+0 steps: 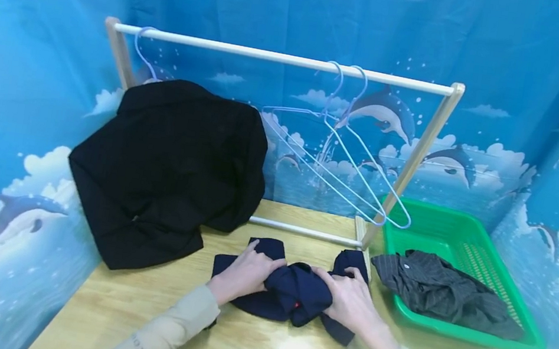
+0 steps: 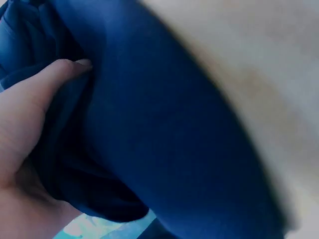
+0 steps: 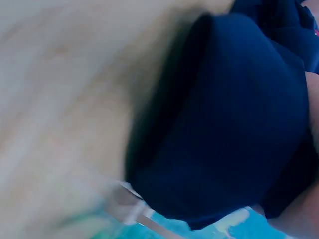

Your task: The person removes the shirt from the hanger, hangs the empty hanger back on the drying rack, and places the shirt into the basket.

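Note:
A dark navy garment (image 1: 298, 290) with a small red spot lies bunched up on the wooden table. My left hand (image 1: 246, 274) grips its left side, and my right hand (image 1: 351, 303) holds the right side. Up close in the left wrist view, my thumb presses into the folds of the navy cloth (image 2: 164, 114). In the right wrist view a loose flap of the cloth (image 3: 229, 114) hangs beside my hand, most of which is out of frame. The garment's exact kind cannot be made out, and the fingertips under the cloth are hidden.
Behind my hands stands a rack with a white rail (image 1: 275, 55). A black garment (image 1: 170, 153) hangs at its left, and two bare hangers (image 1: 362, 156) hang toward the right. A green basket (image 1: 504, 254) at the right holds a dark grey striped garment (image 1: 451, 291) draped over its rim.

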Demonstrator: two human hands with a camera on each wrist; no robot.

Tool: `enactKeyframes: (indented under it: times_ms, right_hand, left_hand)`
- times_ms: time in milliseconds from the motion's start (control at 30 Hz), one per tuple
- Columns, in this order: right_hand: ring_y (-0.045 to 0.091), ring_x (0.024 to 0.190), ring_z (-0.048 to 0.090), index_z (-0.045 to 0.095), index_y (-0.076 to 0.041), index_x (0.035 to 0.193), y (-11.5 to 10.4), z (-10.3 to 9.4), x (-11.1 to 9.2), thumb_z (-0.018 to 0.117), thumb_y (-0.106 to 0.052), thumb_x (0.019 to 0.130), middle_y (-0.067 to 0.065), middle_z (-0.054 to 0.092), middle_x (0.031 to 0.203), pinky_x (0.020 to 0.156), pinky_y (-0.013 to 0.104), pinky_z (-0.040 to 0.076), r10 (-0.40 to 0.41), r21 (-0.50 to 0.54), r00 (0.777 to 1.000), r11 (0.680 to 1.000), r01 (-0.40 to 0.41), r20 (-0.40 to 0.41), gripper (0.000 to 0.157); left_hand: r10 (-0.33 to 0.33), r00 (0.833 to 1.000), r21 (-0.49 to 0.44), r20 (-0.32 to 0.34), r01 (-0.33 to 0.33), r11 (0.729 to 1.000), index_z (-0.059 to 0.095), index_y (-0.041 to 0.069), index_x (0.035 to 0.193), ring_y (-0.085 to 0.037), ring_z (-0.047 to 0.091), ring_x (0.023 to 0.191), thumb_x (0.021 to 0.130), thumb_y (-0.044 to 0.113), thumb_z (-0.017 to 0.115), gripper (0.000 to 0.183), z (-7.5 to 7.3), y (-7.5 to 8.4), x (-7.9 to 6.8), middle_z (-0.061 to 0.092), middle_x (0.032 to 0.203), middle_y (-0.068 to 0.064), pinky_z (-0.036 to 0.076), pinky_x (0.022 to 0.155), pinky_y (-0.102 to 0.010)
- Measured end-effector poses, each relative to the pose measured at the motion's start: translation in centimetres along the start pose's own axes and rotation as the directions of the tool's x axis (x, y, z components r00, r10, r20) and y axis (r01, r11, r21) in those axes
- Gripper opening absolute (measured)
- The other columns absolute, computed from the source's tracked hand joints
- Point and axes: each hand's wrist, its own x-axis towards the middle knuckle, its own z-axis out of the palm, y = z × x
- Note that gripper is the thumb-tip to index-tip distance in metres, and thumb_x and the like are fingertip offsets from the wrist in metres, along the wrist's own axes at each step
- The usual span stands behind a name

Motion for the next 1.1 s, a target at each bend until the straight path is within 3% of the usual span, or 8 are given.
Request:
enactKeyframes:
  times_ms: [133,367,533,700,767,867,967,1100]
  right_hand:
    - [0.016,0.070,0.070,0.065,-0.017,0.127,0.1,-2.7,0.3,0.092,-0.033,0.063,0.001,0.073,0.076,0.089,0.051,0.050,0.009,-0.011,0.997,1.000,-0.009,-0.070,0.071]
    - [0.021,0.068,0.068,0.061,-0.019,0.136,0.9,-8.7,0.0,0.094,-0.018,0.053,0.003,0.070,0.076,0.096,0.054,0.049,0.008,-0.067,0.980,0.998,-0.021,-0.198,0.089]
    - [0.029,0.072,0.069,0.061,-0.020,0.139,2.1,-11.4,-1.2,0.090,-0.015,0.055,0.007,0.071,0.081,0.099,0.058,0.046,0.006,-0.103,0.958,0.994,-0.038,-0.288,0.090]
    - [0.034,0.081,0.071,0.061,-0.022,0.140,4.1,-13.2,-3.4,0.088,-0.013,0.058,0.010,0.075,0.093,0.101,0.061,0.043,0.053,-0.080,0.938,0.993,-0.086,-0.342,0.087]
    - [0.035,0.085,0.071,0.062,-0.024,0.140,5.0,-13.8,-4.5,0.083,-0.022,0.070,0.011,0.075,0.098,0.102,0.062,0.041,0.080,-0.078,0.928,0.990,-0.116,-0.365,0.074]
    - [0.038,0.089,0.070,0.063,-0.026,0.140,6.2,-14.5,-6.3,0.063,-0.047,0.094,0.013,0.075,0.104,0.108,0.059,0.038,0.131,-0.084,0.907,0.980,-0.179,-0.400,0.051]
    - [0.040,0.088,0.069,0.065,-0.027,0.138,7.5,-14.9,-8.0,0.037,-0.062,0.103,0.014,0.074,0.105,0.115,0.053,0.034,0.175,-0.107,0.872,0.963,-0.249,-0.458,0.056]
    - [0.043,0.086,0.068,0.068,-0.025,0.133,9.5,-15.3,-9.8,0.041,-0.058,0.104,0.018,0.074,0.106,0.116,0.049,0.035,0.205,-0.115,0.790,0.938,-0.327,-0.579,0.052]
  left_hand:
    - [0.062,0.994,-0.036,-0.085,-0.065,0.997,0.061,0.017,0.130,-0.018,0.072,0.099,0.082,0.026,0.086,0.054,-2.2,-0.5,0.1,0.075,0.112,0.000,0.049,0.102,-0.051]
    - [0.114,0.951,-0.061,-0.286,-0.136,0.989,0.054,0.016,0.134,-0.021,0.068,0.071,0.077,0.019,0.090,0.068,-6.8,0.4,0.6,0.073,0.105,-0.004,0.053,0.058,-0.033]
    - [0.130,0.931,0.015,-0.341,-0.133,0.991,0.052,0.015,0.140,-0.020,0.070,0.082,0.076,0.019,0.090,0.074,-9.0,2.6,1.5,0.069,0.115,-0.003,0.058,0.069,-0.032]
    - [0.178,0.881,0.118,-0.438,-0.140,0.983,0.049,0.015,0.146,-0.018,0.070,0.091,0.085,0.014,0.082,0.069,-9.3,5.7,3.6,0.066,0.118,-0.002,0.057,0.084,-0.031]
    - [0.195,0.862,0.150,-0.467,-0.140,0.979,0.046,0.016,0.150,-0.017,0.069,0.096,0.091,0.011,0.075,0.066,-9.2,7.1,4.5,0.065,0.120,-0.001,0.056,0.090,-0.031]
    - [0.215,0.832,0.177,-0.512,-0.143,0.974,0.042,0.017,0.153,-0.017,0.069,0.099,0.098,0.006,0.064,0.061,-9.2,9.3,5.8,0.065,0.123,-0.002,0.054,0.093,-0.031]
    - [0.226,0.799,0.194,-0.557,-0.140,0.971,0.041,0.018,0.154,-0.016,0.069,0.098,0.100,0.004,0.060,0.059,-9.4,11.5,7.2,0.064,0.125,-0.002,0.054,0.093,-0.030]
    - [0.227,0.765,0.199,-0.602,-0.132,0.971,0.042,0.019,0.154,-0.015,0.069,0.095,0.096,0.006,0.065,0.064,-10.2,14.5,9.5,0.064,0.124,-0.001,0.056,0.084,-0.028]
